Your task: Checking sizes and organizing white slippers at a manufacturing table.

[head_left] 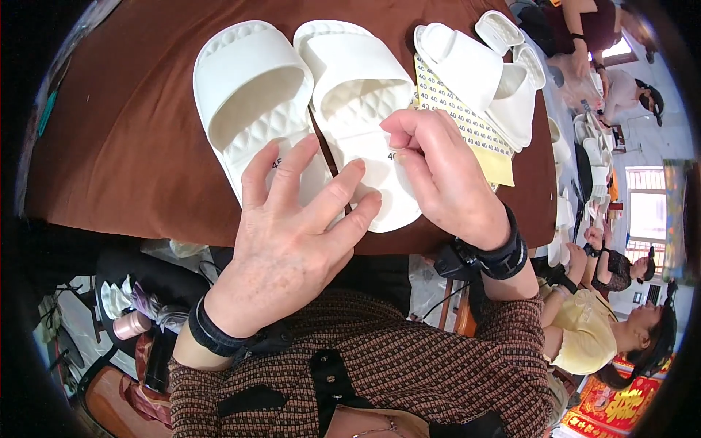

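Two white slide slippers lie side by side with their toes away from me: the left slipper [252, 79] and the right slipper [359, 64]. My left hand [292, 226] hovers with spread fingers over their heel ends, holding nothing; whether its fingertips touch the insoles is unclear. Over the right slipper's heel, my right hand [454, 179] is curled in a pinch, and what sits between its fingers cannot be made out. A small dark printed mark [392, 155] shows beside that thumb. Another mark [277, 163] is partly covered by my left fingers. Just beyond my right hand lies a yellow sheet of small stickers [496, 166].
More white slippers [464, 69] rest partly on the sheet at the far right. Brown cloth [124, 139] covers the table. At lower left, a pink thread spool [131, 325] lies on a black seat. A person in yellow [588, 328] and other people sit to the right.
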`<state>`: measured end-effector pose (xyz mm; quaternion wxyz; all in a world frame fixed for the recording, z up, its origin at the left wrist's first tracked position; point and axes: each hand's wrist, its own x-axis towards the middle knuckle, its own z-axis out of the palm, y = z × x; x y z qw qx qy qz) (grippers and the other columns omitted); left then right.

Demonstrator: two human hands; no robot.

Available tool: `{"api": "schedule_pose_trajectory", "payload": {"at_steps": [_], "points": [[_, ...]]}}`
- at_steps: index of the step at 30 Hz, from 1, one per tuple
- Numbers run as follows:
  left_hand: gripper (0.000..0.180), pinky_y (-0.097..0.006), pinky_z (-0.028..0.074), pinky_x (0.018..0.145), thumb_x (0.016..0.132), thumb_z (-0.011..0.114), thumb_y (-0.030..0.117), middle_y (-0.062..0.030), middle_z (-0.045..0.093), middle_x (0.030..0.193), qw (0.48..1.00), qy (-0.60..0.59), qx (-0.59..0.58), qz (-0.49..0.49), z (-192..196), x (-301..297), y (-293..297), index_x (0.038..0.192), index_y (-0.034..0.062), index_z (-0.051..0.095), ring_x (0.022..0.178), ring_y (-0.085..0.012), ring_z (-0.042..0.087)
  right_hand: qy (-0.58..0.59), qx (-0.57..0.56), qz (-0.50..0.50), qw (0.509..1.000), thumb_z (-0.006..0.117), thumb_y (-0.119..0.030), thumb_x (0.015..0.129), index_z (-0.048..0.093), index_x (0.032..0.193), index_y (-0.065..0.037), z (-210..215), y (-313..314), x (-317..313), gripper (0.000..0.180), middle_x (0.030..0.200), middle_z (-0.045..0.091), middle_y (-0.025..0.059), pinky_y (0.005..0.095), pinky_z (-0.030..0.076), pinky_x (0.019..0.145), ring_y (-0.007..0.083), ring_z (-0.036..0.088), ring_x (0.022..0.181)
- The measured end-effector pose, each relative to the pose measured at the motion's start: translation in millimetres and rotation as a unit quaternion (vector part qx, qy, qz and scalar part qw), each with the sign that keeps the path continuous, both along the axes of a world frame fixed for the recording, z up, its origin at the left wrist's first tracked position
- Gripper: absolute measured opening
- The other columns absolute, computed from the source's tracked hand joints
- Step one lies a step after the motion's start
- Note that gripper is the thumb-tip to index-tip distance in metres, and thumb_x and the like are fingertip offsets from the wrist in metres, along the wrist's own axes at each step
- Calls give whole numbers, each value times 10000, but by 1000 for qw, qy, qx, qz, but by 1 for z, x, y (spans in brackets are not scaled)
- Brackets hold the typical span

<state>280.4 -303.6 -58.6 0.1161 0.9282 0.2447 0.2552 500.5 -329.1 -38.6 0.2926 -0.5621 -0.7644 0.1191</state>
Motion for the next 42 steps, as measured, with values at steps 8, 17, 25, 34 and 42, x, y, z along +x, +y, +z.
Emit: {"api": "schedule_pose_trajectory", "payload": {"at_steps": [8, 17, 25, 34, 42], "points": [[494, -569, 335, 1067, 626, 774, 55, -34, 572, 1306, 1000, -2, 9, -1, -1, 2, 1, 1098, 170, 684, 1263, -369, 463, -33, -5, 7, 999, 597, 47, 848, 547, 1106, -13, 2, 2, 1, 270, 919, 599, 160, 411, 468, 796, 342, 568, 889], [501, -569, 334, 1072, 623, 780, 61, -32, 572, 1309, 1000, -7, 4, -2, 0, 1, 1, 1103, 170, 685, 1263, -367, 464, -13, 8, 7, 1000, 577, 48, 866, 553, 1104, -11, 0, 4, 0, 246, 948, 611, 159, 415, 476, 787, 342, 576, 882], [495, -573, 333, 1071, 631, 779, 59, -39, 580, 1303, 1000, -10, 3, -3, 0, 0, 0, 1105, 167, 684, 1258, -368, 469, 32, -6, -13, 999, 585, 40, 868, 550, 1120, -21, -3, -2, 2, 261, 927, 602, 153, 407, 483, 783, 333, 585, 886], [480, -560, 331, 1081, 644, 772, 55, -34, 584, 1296, 1000, -5, 7, 2, 0, 2, 1, 1103, 167, 689, 1261, -364, 468, -52, 18, 17, 998, 557, 57, 853, 560, 1078, 0, -1, 6, 0, 232, 977, 610, 166, 426, 467, 821, 347, 564, 919], [462, -560, 320, 1091, 659, 766, 57, -36, 584, 1292, 1000, -3, -1, 0, 2, 2, 0, 1101, 167, 692, 1267, -363, 461, -66, 40, 28, 997, 543, 80, 812, 549, 1083, 5, -8, 9, 1, 281, 981, 596, 164, 423, 452, 840, 350, 548, 929]]}}
